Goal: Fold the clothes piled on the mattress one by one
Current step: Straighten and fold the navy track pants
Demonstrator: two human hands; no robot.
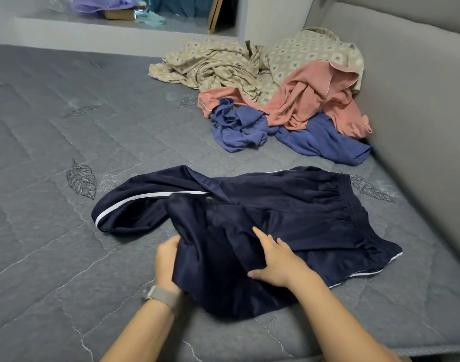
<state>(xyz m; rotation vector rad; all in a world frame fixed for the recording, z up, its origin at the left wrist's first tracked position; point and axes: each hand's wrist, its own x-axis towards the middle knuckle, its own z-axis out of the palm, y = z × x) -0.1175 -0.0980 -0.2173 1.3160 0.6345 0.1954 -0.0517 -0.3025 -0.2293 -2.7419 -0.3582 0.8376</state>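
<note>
The navy shorts (pixel 262 218) lie spread on the near part of the mattress (pixel 53 152), waistband to the right and one leg, with its white stripe, trailing left, apart from the pile so there is flat room to fold. The left hand (pixel 167 259) grips the near leg, fingers curled into the cloth, lifting it to bring it across. The right hand (pixel 278 259) lies flat on the fabric, fingers straight and holding nothing, probably to pin the middle so the shorts do not slide. Beyond, against the headboard (pixel 419 87), waits the pile: blue clothes (pixel 249 126), a pink top (pixel 315 100) and a patterned beige garment (pixel 223 64), seemingly still unfolded.
</note>
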